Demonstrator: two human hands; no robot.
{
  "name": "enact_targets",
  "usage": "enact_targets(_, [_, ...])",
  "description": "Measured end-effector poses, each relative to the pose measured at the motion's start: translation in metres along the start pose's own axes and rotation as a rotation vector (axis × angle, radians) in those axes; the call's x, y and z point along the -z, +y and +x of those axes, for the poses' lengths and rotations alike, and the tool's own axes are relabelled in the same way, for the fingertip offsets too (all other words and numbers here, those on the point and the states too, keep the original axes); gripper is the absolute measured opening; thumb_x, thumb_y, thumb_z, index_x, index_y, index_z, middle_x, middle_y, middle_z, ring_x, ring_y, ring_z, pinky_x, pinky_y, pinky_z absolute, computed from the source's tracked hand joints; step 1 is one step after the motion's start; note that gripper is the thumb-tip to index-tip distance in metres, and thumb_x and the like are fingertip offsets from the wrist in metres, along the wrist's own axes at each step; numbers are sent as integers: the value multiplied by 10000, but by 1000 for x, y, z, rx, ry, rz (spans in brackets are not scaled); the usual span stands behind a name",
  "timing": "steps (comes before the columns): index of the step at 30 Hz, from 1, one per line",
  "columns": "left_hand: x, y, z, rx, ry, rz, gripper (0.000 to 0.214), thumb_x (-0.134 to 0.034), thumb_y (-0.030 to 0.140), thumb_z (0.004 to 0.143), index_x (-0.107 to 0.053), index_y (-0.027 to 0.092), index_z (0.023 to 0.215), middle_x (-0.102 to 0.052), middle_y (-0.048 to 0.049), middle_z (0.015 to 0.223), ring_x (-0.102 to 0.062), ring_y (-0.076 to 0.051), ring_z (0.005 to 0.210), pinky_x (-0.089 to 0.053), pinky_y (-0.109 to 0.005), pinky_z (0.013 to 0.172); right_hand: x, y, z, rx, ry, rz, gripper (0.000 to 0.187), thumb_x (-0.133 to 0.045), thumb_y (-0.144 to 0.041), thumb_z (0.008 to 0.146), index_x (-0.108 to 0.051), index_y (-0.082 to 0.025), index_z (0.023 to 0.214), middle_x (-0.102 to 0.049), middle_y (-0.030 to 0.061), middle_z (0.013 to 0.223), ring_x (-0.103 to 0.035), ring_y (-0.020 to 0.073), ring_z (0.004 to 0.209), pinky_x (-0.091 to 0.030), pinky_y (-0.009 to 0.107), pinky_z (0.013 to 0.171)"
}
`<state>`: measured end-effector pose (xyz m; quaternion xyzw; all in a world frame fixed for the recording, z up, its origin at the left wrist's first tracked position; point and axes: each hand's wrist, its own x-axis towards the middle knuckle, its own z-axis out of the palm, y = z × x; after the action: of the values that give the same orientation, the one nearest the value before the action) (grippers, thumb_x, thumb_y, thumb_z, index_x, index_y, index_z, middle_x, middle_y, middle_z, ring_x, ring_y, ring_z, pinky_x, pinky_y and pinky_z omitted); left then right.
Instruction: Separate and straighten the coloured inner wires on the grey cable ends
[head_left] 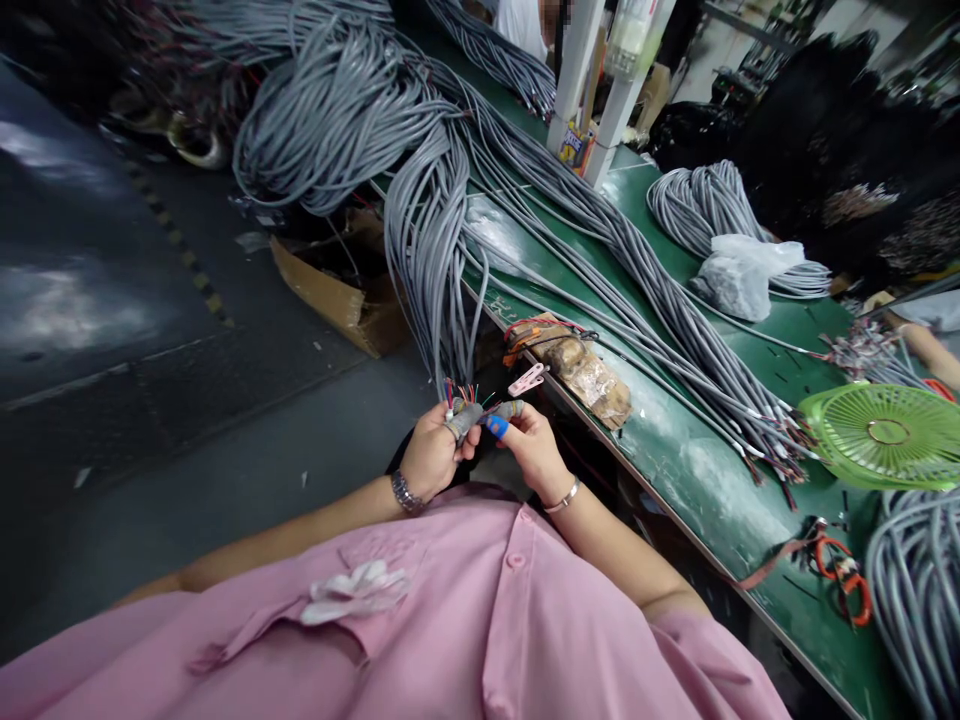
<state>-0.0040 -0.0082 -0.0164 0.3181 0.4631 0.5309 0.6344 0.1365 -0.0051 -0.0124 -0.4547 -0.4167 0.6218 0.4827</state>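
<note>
My left hand (427,458) is closed around the end of a grey cable, with grey wraps on its fingers. Thin coloured wires (468,392) fan out above those fingers, red, orange and green among them. Close beside it, my right hand (540,455) is pinched, a blue wrap (497,427) on its thumb and a grey one on a finger. What lies in that pinch is too small to make out. A bundle of grey cables (431,215) hangs over the bench edge down to my hands. Just above the right hand is a pink clip (527,379).
Long grey cables (637,260) run across the green bench (697,530). On it are a taped wooden block (581,375), a green fan (889,432), orange-handled scissors (844,580) and a plastic bag (746,275). A cardboard box (337,295) stands on the floor. Another person's arm (930,355) shows at right.
</note>
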Motion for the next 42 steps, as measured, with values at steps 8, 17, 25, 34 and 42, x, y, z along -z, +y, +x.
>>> enact_targets(8, [-1, -2, 0, -12, 9, 19, 232, -674, 353, 763, -525, 177, 780, -530, 60, 488, -405, -57, 349, -276, -164, 330, 3, -3, -1, 0, -23, 42, 239, -756, -308, 681, -641, -190, 855, -608, -13, 756, -502, 99, 645, -423, 200, 549])
enact_targets(17, [-6, 8, -5, -36, -27, 11, 246, -700, 353, 727, -532, 175, 755, -519, 66, 463, -379, -54, 344, -277, -162, 326, 21, -3, 7, -124, 5, 437, 270, -654, -411, 770, -652, -183, 914, -628, 11, 835, -501, 84, 597, -494, 233, 585])
enact_targets(25, [-21, 18, -5, -35, -73, 21, 209, -684, 336, 745, -559, 172, 777, -559, 47, 505, -415, -59, 365, -296, -161, 335, 19, -14, 24, 71, 103, 253, 323, -668, -488, 775, -616, -170, 774, -554, -28, 639, -404, 67, 505, -399, 207, 517])
enact_targets(34, [-24, 14, 1, -77, -81, 102, 213, -665, 334, 779, -545, 165, 729, -554, 42, 512, -429, -55, 372, -302, -162, 345, 12, -15, 30, -8, 49, 456, 406, -619, -584, 777, -622, -181, 823, -550, -15, 694, -450, 89, 566, -431, 228, 554])
enact_targets(42, [-23, 12, 3, -46, -70, 120, 222, -673, 348, 753, -553, 164, 719, -540, 44, 500, -415, -57, 373, -297, -162, 338, 7, -16, 32, -40, 147, 543, 329, -702, -499, 749, -615, -181, 764, -526, -29, 655, -428, 78, 546, -425, 206, 542])
